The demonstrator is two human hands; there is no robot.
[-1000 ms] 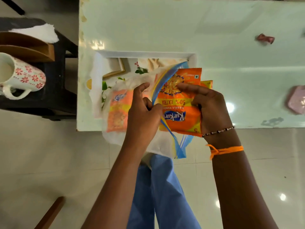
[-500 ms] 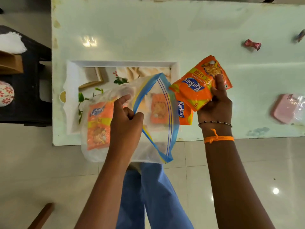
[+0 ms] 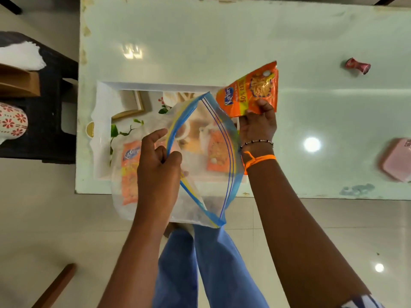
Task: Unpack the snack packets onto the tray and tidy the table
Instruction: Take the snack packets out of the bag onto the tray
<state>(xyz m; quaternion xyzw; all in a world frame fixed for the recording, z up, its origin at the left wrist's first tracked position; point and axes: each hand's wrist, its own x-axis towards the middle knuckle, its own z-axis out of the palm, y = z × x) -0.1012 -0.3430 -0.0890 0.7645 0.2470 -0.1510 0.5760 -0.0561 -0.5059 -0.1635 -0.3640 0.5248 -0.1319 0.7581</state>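
Observation:
My left hand point(image 3: 159, 160) grips the blue-and-yellow zip edge of a clear plastic bag point(image 3: 191, 205), holding its mouth wide open over the near table edge. Two orange snack packets show through the bag, one point(image 3: 130, 172) left of my left hand and one point(image 3: 216, 153) on the right side. My right hand point(image 3: 258, 127) holds another orange Kurkure packet point(image 3: 252, 91) up, outside the bag, above the right end of the white tray point(image 3: 155, 86). The tray has a floral printed base and lies partly under the bag.
A red crumpled wrapper point(image 3: 357, 66) lies at the table's far right, and a pink object point(image 3: 397, 160) sits blurred at the right edge. Left of the table a black stool point(image 3: 51, 112) carries a floral mug point(image 3: 12, 122), brown holder and white tissue.
My right hand has drawn an orange packet out of the bag and lifted it up and to the right. The bag's mouth now gapes wider. My left hand keeps its grip.

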